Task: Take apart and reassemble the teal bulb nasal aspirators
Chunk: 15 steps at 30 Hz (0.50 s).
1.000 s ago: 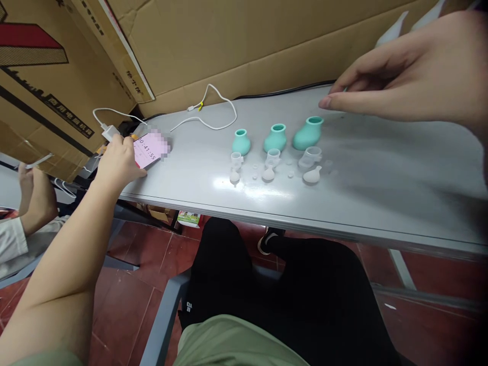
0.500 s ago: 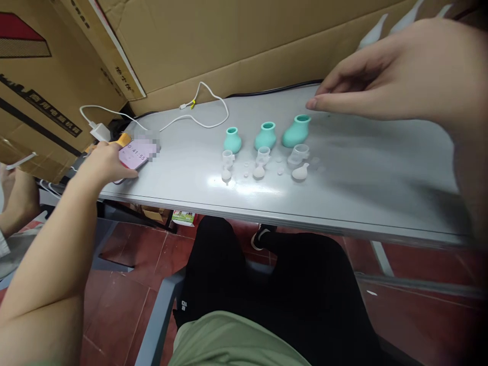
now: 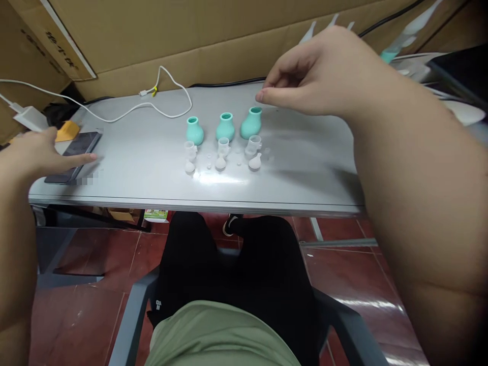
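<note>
At the left edge, my left hand point(image 3: 32, 155) is open, its thumb stretched over a dark-screened phone point(image 3: 78, 152) on the table; its other fingers are partly hidden. Behind the teal bulb-shaped pots, my right hand point(image 3: 316, 76) hovers with thumb and forefinger drawn together. Anything between them is too small to make out. Three teal pots point(image 3: 194, 132), point(image 3: 225, 128), point(image 3: 251, 123) stand in a row, the rightmost leaning. Before them lie clear plastic cups point(image 3: 253, 145) with side stubs, white drop-shaped pieces point(image 3: 254, 162) and tiny clear discs point(image 3: 239, 163).
A white cable point(image 3: 168, 113) loops across the grey table point(image 3: 152, 173). The left side holds a white plug point(image 3: 32, 118) and yellow object point(image 3: 67, 130). White pointed tips point(image 3: 308, 33) rise behind my right hand. Cardboard point(image 3: 190, 40) walls the back; a dark object point(image 3: 461, 68) is right.
My view has swung right, so the pots appear further left. The phone screen, lit with digits before, is now dark. My right hand stays pinched near the rightmost pot.
</note>
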{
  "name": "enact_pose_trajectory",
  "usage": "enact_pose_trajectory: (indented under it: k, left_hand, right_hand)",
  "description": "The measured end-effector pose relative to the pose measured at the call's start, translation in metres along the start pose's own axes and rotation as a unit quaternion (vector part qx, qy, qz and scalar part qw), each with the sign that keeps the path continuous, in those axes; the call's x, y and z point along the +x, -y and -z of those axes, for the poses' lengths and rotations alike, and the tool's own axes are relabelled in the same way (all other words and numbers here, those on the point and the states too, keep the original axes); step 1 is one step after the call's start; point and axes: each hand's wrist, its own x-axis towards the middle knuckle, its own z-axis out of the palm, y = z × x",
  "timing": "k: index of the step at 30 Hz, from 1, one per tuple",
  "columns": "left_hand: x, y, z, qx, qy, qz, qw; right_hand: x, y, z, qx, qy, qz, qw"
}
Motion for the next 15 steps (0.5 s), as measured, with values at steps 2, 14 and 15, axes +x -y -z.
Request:
enact_pose_trajectory:
  k: [2, 14, 15]
  left_hand:
    - [-0.033, -0.030, 0.015, -0.057, -0.019, -0.128, 0.990]
    - [-0.102, -0.147, 0.024, -0.300, -0.111, -0.505, 0.802]
    - [-0.102, -0.149, 0.021, -0.303, -0.105, -0.513, 0.796]
  right_hand:
    - [-0.001, 0.005, -0.004, 0.010, -0.021, 0.013, 1.000]
    - [-0.018, 0.044, -0.046, 0.015, 0.081, 0.290, 0.954]
    - [-0.018, 0.045, -0.049, 0.010, 0.091, 0.293, 0.952]
